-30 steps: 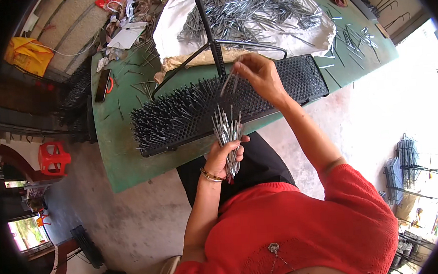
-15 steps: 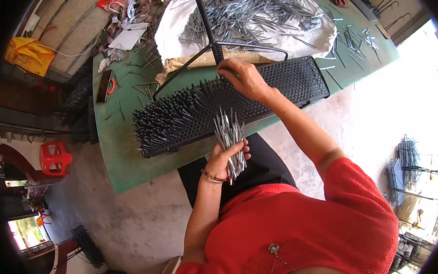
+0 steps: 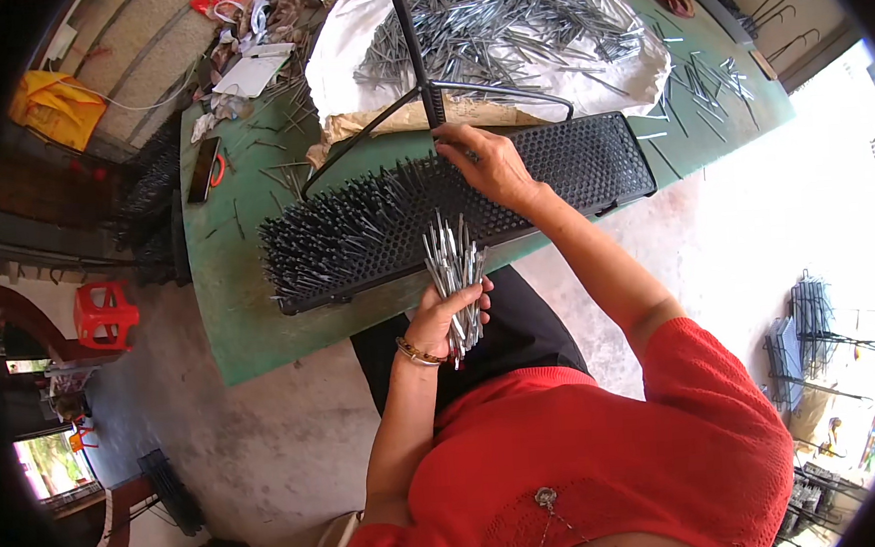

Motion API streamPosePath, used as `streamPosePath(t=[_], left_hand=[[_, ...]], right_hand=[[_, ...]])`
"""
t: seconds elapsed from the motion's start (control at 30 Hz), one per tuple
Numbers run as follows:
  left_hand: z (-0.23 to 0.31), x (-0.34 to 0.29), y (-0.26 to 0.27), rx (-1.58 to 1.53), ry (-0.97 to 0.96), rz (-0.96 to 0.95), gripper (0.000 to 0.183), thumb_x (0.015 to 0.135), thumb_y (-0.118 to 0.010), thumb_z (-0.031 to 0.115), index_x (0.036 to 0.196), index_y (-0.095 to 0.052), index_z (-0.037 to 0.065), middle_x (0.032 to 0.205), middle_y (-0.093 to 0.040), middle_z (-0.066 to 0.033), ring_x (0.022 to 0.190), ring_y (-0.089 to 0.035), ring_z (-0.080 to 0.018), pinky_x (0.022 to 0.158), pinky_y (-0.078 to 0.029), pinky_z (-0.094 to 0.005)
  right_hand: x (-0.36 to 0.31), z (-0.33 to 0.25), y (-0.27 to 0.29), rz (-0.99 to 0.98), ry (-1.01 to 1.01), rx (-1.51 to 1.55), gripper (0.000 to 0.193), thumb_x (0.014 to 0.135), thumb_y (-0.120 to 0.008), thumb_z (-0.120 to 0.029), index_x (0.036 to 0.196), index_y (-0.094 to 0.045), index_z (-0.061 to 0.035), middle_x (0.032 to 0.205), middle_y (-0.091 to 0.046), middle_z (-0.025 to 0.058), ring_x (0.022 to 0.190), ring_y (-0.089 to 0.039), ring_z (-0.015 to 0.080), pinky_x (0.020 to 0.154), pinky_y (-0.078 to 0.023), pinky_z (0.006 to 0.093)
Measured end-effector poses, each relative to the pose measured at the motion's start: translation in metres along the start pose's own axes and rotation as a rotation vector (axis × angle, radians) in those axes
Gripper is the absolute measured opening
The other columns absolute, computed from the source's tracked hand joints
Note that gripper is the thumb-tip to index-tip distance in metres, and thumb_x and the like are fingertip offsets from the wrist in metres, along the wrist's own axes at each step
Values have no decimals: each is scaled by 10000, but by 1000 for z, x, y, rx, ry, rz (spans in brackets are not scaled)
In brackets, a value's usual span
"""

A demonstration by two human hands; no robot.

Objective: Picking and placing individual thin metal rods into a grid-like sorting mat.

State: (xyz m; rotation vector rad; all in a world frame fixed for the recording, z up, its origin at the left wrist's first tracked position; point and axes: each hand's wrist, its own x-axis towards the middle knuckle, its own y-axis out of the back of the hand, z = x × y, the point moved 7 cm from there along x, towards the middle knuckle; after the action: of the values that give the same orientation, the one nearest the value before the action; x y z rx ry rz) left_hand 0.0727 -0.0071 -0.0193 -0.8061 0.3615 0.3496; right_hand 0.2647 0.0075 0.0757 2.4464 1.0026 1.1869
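My left hand (image 3: 438,319) is wrapped round a bundle of thin silvery metal rods (image 3: 449,258), held upright in front of the near edge of a long black rack. That rack (image 3: 591,164) has a top full of small round holes. Dark-tipped rods (image 3: 325,235) stand densely in its left part, while open holes show on the right. Over the back of the rack's middle, my right hand (image 3: 494,170) is closed in a pinch, fingertips close to the rearmost holes. Whatever lies between those fingertips is too small to make out.
Behind the rack, a black metal stand (image 3: 428,92) rises before a white sack (image 3: 335,74) heaped with loose rods (image 3: 503,29). More rods lie scattered on the green table (image 3: 230,316). A phone (image 3: 205,169) and orange-handled scissors (image 3: 218,171) lie left. A red stool (image 3: 104,316) stands on the floor.
The whole view has shifted slightly. My right hand stays pinched at the back of the rack, and my left hand keeps hold of the rod bundle.
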Motion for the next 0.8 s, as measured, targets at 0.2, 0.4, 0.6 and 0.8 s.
streamPosePath(t=[0.2, 0.4, 0.6, 0.8], left_hand=[[-3, 0, 6, 3, 17, 12, 266, 849, -627, 95, 1100, -558, 36, 911, -620, -65, 712, -597, -106, 555, -534, -243], [-3, 0, 4, 7, 23, 4, 295, 853, -621, 98, 1131, -545, 39, 910, -615, -63, 709, -588, -99, 553, -524, -235], [-3, 0, 4, 29, 22, -12, 358, 860, -611, 104, 1200, -520, 40, 922, -611, -59, 714, -585, -94, 558, -523, -237], [-2, -1, 5, 31, 26, -12, 355, 863, -601, 104, 1203, -520, 40, 919, -609, -60, 717, -587, -95, 556, -523, -238]], right_hand=[[-5, 4, 1, 112, -32, 4, 196, 838, -630, -101, 1018, -573, -47, 859, -652, 145, 760, -642, 321, 657, -510, 373], [-8, 4, -1, 111, -19, -40, 206, 831, -647, -66, 1025, -589, -25, 880, -668, 138, 803, -673, 250, 691, -527, 324], [1, 4, 0, 63, -22, 10, 188, 834, -632, -100, 1000, -581, -29, 853, -649, 148, 795, -635, 328, 697, -505, 381], [-6, 9, -4, -9, -65, -38, 175, 837, -632, -95, 995, -624, -21, 929, -661, 133, 875, -646, 300, 749, -509, 350]])
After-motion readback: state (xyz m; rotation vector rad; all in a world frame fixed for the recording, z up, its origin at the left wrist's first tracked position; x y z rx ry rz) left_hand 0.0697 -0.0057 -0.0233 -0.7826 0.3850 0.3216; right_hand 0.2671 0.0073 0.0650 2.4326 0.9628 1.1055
